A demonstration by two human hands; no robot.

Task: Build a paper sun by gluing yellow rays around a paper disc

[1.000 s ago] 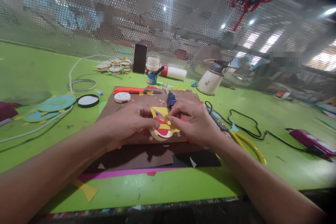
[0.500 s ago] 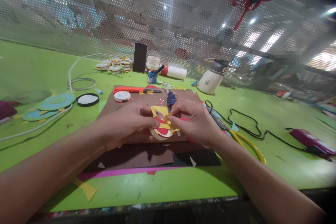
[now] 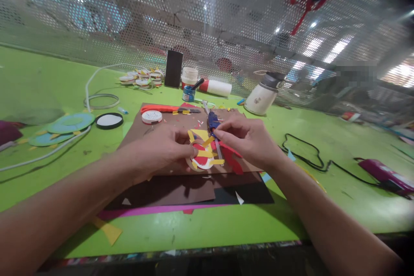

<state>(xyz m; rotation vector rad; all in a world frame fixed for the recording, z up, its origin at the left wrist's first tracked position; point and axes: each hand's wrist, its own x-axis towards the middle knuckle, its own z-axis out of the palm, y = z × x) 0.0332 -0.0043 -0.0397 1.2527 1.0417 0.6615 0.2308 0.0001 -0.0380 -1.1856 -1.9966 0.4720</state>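
My left hand (image 3: 168, 148) is closed, thumb on top, round the edge of a small round paper piece (image 3: 203, 160), red and white with yellow strips across it and sticking out at its right side. A yellow paper piece (image 3: 199, 135) stands up behind its rim. My right hand (image 3: 247, 138) is pinched, its fingertips just above the end of an upper yellow strip (image 3: 208, 141); whether anything is between them I cannot make out. Just behind those fingertips lies a blue tool (image 3: 212, 120) with a pale stick at its near end. Red paper (image 3: 231, 155) lies under my right hand.
Beneath the hands is a brown board (image 3: 132, 138) with paper scraps. An orange cutter (image 3: 158, 108) and a white round lid (image 3: 152, 116) lie on it. Behind are a phone (image 3: 174, 69), a blue jar (image 3: 188, 94) and a white jug (image 3: 261, 97). A black cord (image 3: 300, 159) runs rightwards.
My right hand has moved slightly up and right, off the middle of the round piece, and the yellow strips at its right side now show. My left hand keeps its hold.
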